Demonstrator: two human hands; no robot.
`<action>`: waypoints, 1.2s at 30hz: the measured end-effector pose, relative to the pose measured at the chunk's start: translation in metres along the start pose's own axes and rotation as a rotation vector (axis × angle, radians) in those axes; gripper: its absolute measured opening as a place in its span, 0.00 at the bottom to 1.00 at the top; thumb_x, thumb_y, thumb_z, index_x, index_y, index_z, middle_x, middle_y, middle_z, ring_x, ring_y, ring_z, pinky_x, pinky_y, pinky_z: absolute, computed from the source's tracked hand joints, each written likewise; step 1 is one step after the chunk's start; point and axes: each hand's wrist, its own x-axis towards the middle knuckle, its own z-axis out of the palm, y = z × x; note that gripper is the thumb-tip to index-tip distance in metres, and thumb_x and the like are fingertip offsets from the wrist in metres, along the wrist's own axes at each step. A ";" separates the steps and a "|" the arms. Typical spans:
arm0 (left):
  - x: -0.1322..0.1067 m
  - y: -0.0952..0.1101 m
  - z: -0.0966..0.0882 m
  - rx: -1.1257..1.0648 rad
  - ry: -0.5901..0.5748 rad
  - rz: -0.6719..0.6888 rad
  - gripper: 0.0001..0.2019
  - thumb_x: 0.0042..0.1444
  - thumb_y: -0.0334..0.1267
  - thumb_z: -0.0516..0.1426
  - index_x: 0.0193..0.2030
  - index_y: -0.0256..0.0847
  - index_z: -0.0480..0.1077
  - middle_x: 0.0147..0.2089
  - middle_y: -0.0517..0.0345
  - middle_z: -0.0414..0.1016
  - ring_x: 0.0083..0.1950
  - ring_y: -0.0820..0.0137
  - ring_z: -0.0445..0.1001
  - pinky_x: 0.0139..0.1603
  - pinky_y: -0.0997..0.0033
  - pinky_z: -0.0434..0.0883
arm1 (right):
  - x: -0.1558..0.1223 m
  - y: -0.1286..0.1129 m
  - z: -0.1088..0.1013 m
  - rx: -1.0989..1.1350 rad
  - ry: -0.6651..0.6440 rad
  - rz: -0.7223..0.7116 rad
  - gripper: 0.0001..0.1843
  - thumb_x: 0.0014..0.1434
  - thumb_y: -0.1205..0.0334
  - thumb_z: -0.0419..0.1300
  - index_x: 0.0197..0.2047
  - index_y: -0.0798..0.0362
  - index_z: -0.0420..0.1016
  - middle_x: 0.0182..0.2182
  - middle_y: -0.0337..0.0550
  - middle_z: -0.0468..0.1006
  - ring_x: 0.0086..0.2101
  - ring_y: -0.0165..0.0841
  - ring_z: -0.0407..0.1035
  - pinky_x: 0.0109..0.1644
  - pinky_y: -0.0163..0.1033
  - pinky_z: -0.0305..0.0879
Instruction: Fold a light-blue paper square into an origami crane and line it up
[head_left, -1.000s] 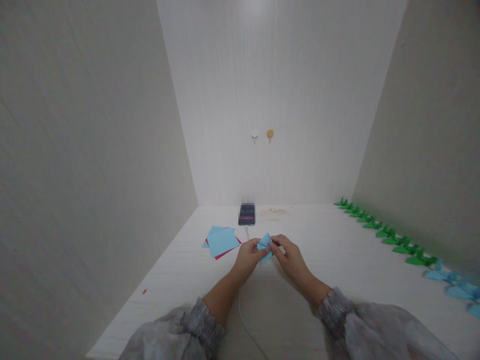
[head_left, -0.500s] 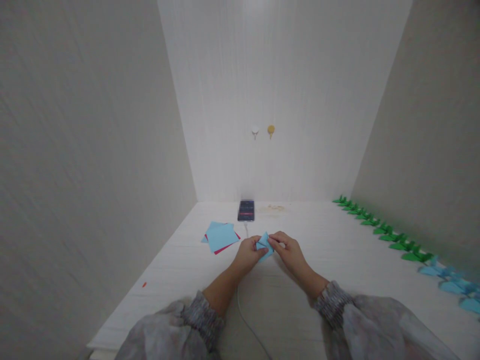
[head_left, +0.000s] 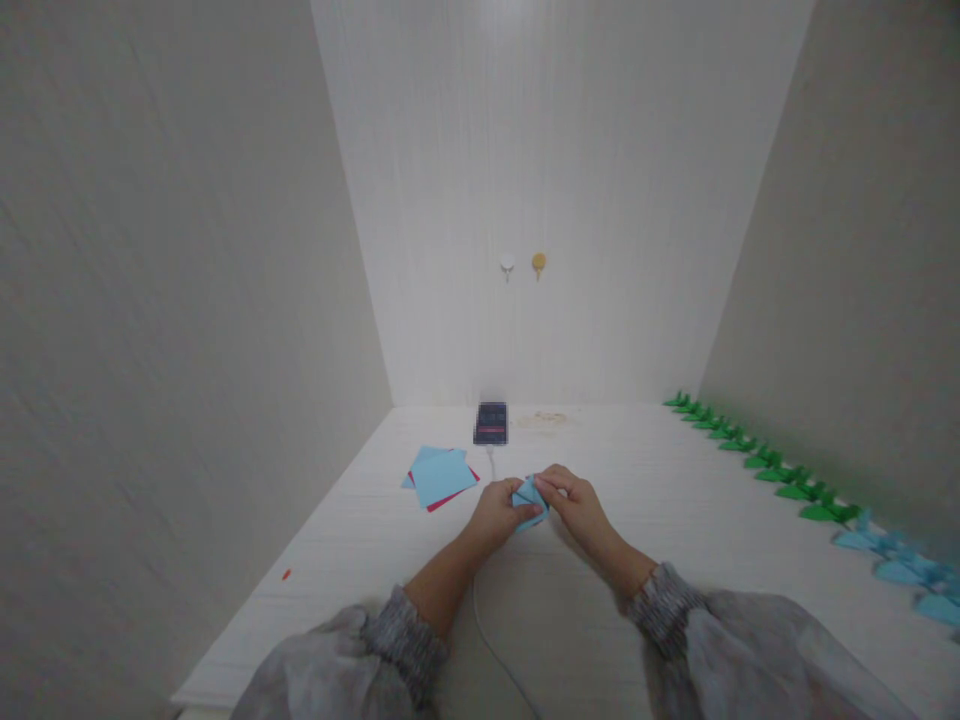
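A small folded piece of light blue origami paper [head_left: 529, 495] is held between both hands above the white table. My left hand [head_left: 496, 515] grips it from the left, thumb lying across its front. At its upper right edge, my right hand [head_left: 574, 503] pinches the paper between thumb and fingers. The fingertips partly cover the folds. To the left of the hands lies a loose stack of square paper sheets [head_left: 444, 478], light blue on top with red showing beneath.
A phone [head_left: 491, 424] with a white cable [head_left: 487, 640] lies at the back. Green folded paper figures [head_left: 765, 459] and light blue ones [head_left: 904, 570] line the right wall. A small orange scrap [head_left: 286, 574] lies at the left. Two hooks [head_left: 538, 262] are on the back wall.
The paper's upper point, which stood up between the hands, is now lower and folded down under my right fingers. Both hands stay in nearly the same place.
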 end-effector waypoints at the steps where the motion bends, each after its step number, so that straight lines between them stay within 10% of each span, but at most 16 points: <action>1: 0.000 0.001 0.000 0.026 -0.010 -0.004 0.12 0.36 0.40 0.57 0.28 0.34 0.68 0.24 0.61 0.68 0.27 0.73 0.63 0.28 0.76 0.59 | 0.000 0.001 0.000 -0.006 -0.007 0.001 0.10 0.51 0.61 0.52 0.29 0.52 0.74 0.25 0.41 0.69 0.31 0.31 0.63 0.36 0.35 0.59; 19: -0.003 0.004 0.002 -0.087 -0.168 -0.005 0.16 0.39 0.46 0.55 0.27 0.32 0.66 0.19 0.62 0.63 0.20 0.77 0.59 0.21 0.78 0.57 | 0.002 -0.004 -0.001 -0.142 -0.010 0.017 0.10 0.51 0.61 0.51 0.27 0.52 0.73 0.24 0.41 0.69 0.31 0.31 0.61 0.36 0.36 0.57; 36: 0.000 0.006 0.003 0.064 -0.051 0.025 0.16 0.40 0.47 0.54 0.24 0.33 0.66 0.20 0.62 0.61 0.22 0.78 0.56 0.23 0.79 0.54 | 0.000 -0.007 0.001 -0.218 0.107 -0.014 0.09 0.51 0.64 0.50 0.24 0.53 0.68 0.21 0.39 0.65 0.28 0.30 0.59 0.33 0.35 0.56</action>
